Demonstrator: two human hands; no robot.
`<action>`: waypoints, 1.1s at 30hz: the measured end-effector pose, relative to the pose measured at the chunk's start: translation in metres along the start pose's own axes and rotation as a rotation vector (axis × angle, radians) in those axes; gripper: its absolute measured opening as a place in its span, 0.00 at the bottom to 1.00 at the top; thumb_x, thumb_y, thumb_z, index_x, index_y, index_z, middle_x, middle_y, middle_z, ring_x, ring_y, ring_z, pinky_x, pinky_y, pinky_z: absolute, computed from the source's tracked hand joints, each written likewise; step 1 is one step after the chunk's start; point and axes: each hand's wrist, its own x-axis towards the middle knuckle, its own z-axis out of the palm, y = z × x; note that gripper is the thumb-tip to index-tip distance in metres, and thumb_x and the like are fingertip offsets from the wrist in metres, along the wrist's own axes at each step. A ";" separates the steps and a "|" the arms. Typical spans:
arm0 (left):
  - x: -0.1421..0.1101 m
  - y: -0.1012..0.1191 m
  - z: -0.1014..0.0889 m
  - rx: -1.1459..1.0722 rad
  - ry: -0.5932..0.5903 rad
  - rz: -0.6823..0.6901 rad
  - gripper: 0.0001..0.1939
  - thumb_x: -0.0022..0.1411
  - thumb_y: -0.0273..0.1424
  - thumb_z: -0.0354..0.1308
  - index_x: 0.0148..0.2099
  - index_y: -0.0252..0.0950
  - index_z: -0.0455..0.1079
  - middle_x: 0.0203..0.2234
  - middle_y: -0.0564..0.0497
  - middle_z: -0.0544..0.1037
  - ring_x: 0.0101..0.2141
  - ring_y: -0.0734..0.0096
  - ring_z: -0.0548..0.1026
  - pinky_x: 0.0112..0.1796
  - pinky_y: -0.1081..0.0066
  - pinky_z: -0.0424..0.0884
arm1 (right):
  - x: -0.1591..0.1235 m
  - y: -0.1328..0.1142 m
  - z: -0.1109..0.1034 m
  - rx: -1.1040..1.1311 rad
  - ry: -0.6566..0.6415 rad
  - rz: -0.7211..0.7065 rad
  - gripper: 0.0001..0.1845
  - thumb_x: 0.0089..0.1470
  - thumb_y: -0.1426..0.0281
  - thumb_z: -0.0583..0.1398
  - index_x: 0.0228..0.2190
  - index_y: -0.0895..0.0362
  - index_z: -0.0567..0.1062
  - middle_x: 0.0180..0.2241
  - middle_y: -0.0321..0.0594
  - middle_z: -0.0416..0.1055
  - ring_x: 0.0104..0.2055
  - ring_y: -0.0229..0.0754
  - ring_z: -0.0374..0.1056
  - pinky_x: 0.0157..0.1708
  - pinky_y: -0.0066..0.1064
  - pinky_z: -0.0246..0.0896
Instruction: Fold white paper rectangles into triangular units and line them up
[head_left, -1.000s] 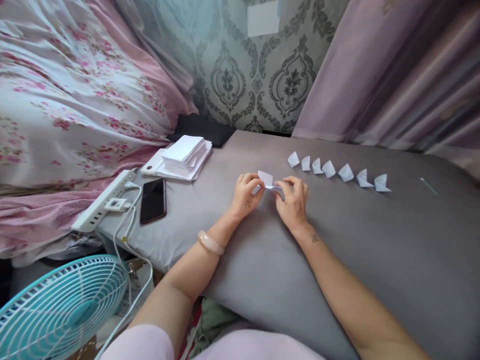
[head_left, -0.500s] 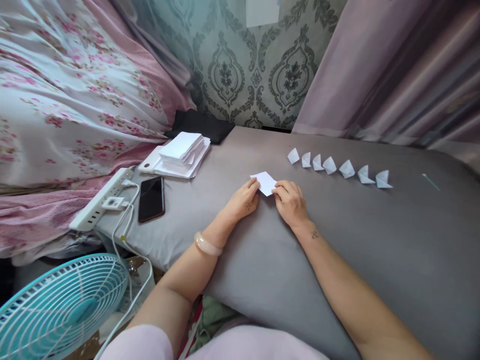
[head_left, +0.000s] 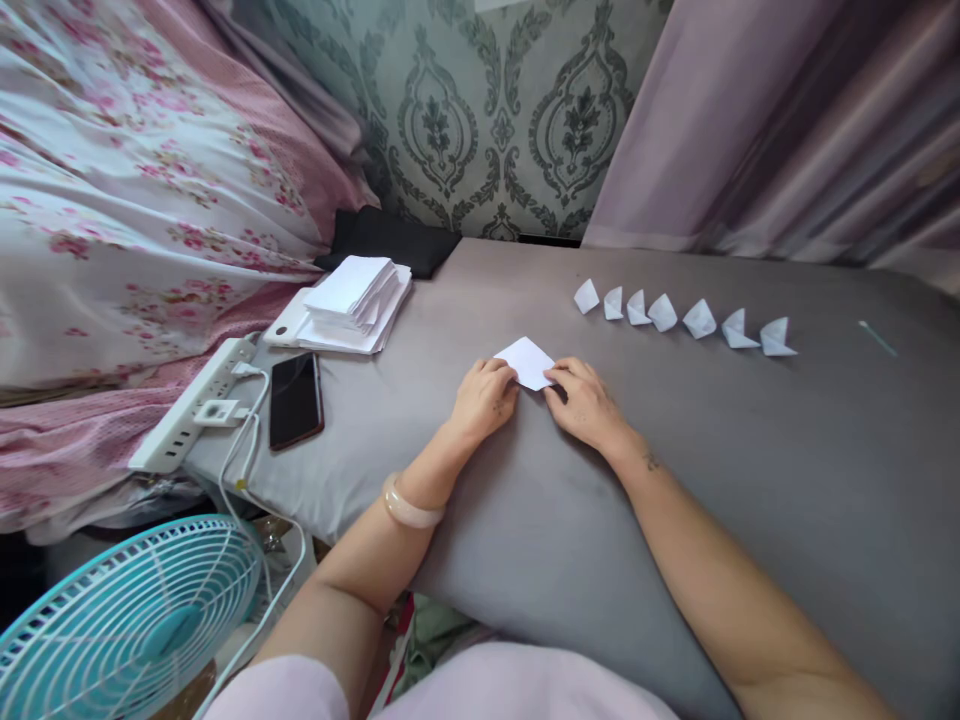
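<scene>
A small white paper piece [head_left: 527, 360] lies flat on the grey cushion [head_left: 750, 480]. My left hand [head_left: 486, 397] presses its near left edge with the fingertips. My right hand [head_left: 586, 403] pins its near right edge the same way. A row of several folded white paper triangles [head_left: 679, 318] stands on the cushion beyond my right hand. A stack of white paper sheets [head_left: 351, 298] rests at the cushion's far left corner.
A black phone [head_left: 295, 400] lies left of my hands beside a white power strip [head_left: 195, 404] with a cable. A turquoise fan [head_left: 127, 615] stands at the lower left. Floral bedding [head_left: 127, 200] piles on the left. A thin green stick [head_left: 877, 338] lies at far right.
The paper piece was held up off the cushion between both hands a second ago; now it lies flat with both hands pressing its near edge.
</scene>
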 end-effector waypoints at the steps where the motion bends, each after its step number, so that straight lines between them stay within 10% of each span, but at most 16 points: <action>1: 0.001 0.000 0.001 -0.027 0.015 -0.025 0.09 0.62 0.29 0.54 0.43 0.35 0.73 0.45 0.45 0.75 0.43 0.60 0.70 0.48 0.63 0.67 | 0.001 0.002 0.001 0.032 -0.002 0.007 0.13 0.57 0.67 0.57 0.42 0.57 0.77 0.47 0.46 0.71 0.49 0.48 0.65 0.48 0.38 0.61; 33: 0.018 0.001 0.017 -0.139 0.081 -0.348 0.09 0.62 0.33 0.56 0.35 0.35 0.74 0.41 0.44 0.74 0.45 0.59 0.68 0.48 0.62 0.65 | 0.017 -0.015 0.009 -0.016 0.072 0.339 0.09 0.58 0.65 0.55 0.30 0.55 0.70 0.41 0.44 0.70 0.40 0.44 0.67 0.35 0.33 0.57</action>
